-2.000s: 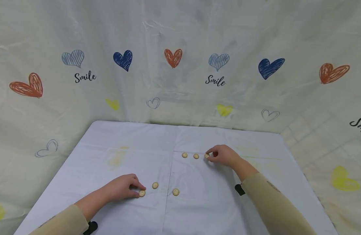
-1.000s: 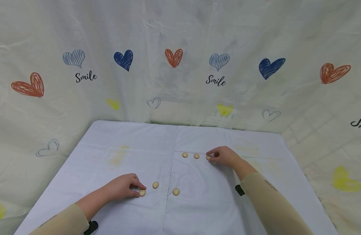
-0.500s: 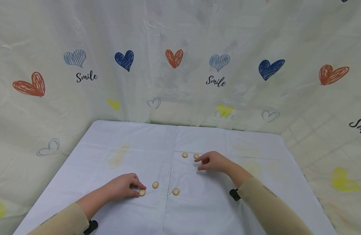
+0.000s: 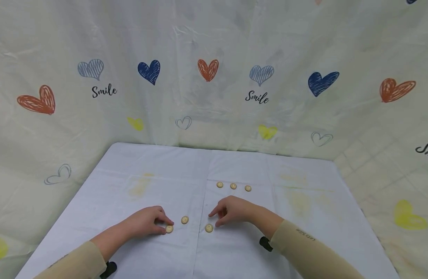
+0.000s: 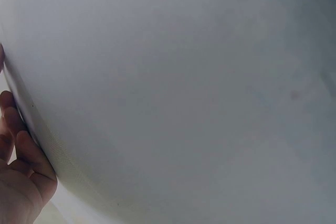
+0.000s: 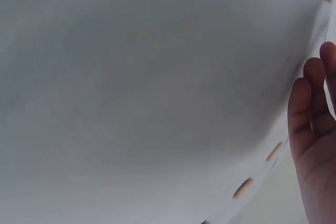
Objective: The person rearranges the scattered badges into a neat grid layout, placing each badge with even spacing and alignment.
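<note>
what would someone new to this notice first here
Probably the orange-red hearts and dark blue hearts across the pale backdrop behind the white table. Next, perhaps, three tan buttons in a row on its far half. Nearer, the left hand pinches another button, while the right hand is beside a loose one.

Three cameras, one white table (image 4: 179, 190)

The head view looks forward and down from the table's near side, reaching the backdrop (image 4: 231, 38) beyond it. The left-wrist and right-wrist views skim close over the table, left hand (image 5: 26, 177) and right hand (image 6: 315, 145) at their edges. Right-wrist and head views share buttons (image 4: 233, 186) on the table, probably its far row, though blur hinders.
</note>
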Demonstrator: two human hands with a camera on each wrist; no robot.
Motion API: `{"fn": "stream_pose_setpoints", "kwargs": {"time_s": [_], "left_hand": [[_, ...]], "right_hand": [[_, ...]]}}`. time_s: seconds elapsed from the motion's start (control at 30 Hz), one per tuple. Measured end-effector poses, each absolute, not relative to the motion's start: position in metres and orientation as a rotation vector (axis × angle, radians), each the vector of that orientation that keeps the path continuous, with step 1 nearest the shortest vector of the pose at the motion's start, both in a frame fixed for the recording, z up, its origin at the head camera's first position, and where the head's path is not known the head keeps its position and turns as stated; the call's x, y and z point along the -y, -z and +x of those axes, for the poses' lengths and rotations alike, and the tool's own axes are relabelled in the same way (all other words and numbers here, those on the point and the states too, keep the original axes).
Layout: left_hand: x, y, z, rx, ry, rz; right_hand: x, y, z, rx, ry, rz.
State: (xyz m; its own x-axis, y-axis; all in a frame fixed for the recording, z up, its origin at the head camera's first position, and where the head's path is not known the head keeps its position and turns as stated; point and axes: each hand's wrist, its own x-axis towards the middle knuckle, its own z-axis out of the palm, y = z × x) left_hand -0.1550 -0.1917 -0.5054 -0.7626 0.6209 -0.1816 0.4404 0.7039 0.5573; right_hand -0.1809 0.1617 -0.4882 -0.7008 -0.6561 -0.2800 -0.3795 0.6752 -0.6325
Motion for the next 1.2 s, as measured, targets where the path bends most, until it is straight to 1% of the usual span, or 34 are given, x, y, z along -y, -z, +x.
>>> {"fn": "stream_pose_setpoints", "kwargs": {"time_s": [0.23,0.63,1.2], "left_hand": [[0.191,0.506,-0.156,-2.561,-0.689,0.803],[0.190,0.504,-0.155,-2.548,-0.698,0.789],[0.190,0.504,-0.154,-2.566,-0.707,0.781]], "right_hand": [[-0.151,0.493,-0.175,-2.407,0.645,-0.955],[-0.145,0.496,-0.174,-2.432,0.513,-1.039],[-0.140,0.493,-0.172,-2.434,0.472,-0.987]]}}
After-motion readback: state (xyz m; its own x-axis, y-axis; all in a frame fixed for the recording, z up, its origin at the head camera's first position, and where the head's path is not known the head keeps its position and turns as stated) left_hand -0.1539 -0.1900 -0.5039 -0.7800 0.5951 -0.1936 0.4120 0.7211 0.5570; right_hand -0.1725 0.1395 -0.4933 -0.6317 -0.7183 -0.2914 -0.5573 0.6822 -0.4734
